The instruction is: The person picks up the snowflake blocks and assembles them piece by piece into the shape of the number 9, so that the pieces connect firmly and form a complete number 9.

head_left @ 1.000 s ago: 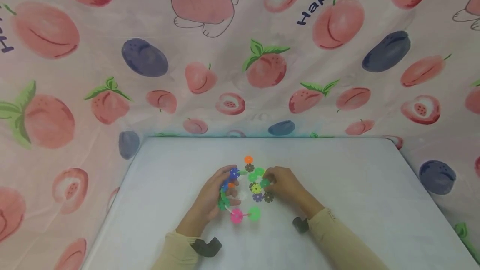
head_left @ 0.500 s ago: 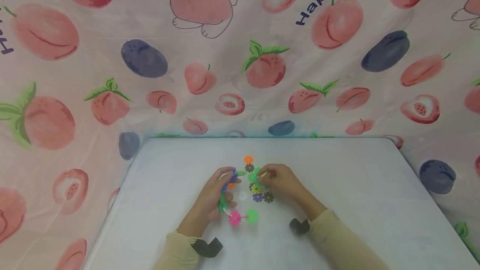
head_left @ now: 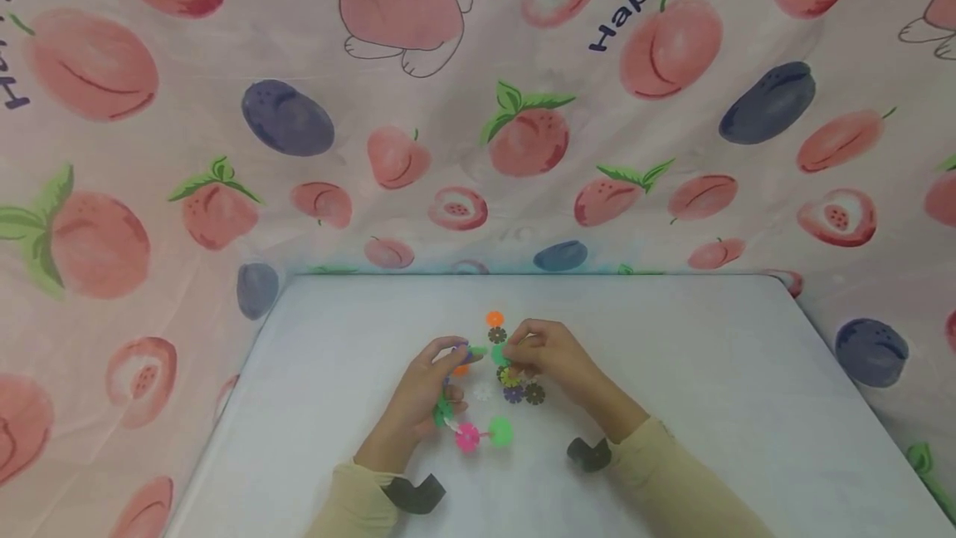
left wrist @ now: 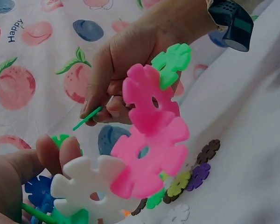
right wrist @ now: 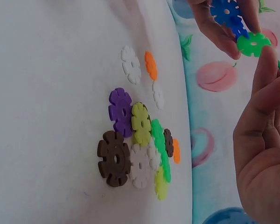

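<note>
My left hand [head_left: 414,384] grips a curved chain of slotted plastic flower discs. Along it run blue discs [right wrist: 224,13], green ones, a white disc [left wrist: 74,182], pink discs [left wrist: 170,161] and a light green end disc [head_left: 500,432]. At the chain's upper end a green disc [right wrist: 253,45] sticks out past the left fingertips. My right hand [head_left: 560,364] pinches another green disc [left wrist: 87,118] between thumb and fingers, seen edge-on in the left wrist view. It is close to that upper end, with a gap between them.
Loose discs lie on the white table [head_left: 672,372] beneath and beyond the hands: brown [right wrist: 107,161], purple [right wrist: 116,112], yellow [right wrist: 141,128], white [right wrist: 129,65], orange [head_left: 495,319] and green [right wrist: 158,140]. A patterned cloth [head_left: 463,106] hangs behind the table.
My right hand has moved left from the loose pile with a green disc, nearer the chain. The left hand has turned the chain slightly, and its lower end has shifted a little left and down.
</note>
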A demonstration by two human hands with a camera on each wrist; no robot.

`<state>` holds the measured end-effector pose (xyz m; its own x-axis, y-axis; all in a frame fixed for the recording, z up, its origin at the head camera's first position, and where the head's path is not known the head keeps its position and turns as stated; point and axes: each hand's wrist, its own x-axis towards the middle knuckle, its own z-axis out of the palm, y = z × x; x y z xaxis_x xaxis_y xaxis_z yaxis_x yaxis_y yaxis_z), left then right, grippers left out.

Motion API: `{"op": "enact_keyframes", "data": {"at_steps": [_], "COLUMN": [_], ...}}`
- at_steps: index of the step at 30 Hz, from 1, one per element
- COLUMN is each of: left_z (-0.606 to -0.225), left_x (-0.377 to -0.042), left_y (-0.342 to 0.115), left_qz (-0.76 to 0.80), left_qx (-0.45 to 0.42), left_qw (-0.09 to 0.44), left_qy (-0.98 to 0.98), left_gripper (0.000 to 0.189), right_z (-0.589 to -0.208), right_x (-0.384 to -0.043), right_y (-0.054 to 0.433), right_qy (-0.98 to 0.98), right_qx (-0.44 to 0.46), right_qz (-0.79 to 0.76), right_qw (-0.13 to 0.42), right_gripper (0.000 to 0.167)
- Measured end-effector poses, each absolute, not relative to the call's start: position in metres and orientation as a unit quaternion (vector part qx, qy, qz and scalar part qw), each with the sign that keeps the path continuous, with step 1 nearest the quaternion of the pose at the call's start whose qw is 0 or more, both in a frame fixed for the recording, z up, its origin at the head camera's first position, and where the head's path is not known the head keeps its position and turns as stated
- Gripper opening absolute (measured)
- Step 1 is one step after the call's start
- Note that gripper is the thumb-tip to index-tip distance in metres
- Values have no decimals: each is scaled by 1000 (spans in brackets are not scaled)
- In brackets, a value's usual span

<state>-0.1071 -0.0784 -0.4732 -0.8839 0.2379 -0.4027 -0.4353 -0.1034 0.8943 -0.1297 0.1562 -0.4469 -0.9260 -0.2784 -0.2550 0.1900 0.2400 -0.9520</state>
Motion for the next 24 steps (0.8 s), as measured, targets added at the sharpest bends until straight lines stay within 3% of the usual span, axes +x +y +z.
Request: {"op": "enact_keyframes", "data": {"at_steps": [24], "left_z": [-472], "left_x": [-107], "left_y": [-75], "left_qz": [744], "left_qx": [-60], "left_qw": [212], "left_qy": [630], "left_gripper": [58], "right_z": [-441], "right_x": [-125], "right_y": [147], "right_qy": [781], "right_qx": [-62], "right_qz": [-599], "right_qw": [165], "right_gripper": [12]}}
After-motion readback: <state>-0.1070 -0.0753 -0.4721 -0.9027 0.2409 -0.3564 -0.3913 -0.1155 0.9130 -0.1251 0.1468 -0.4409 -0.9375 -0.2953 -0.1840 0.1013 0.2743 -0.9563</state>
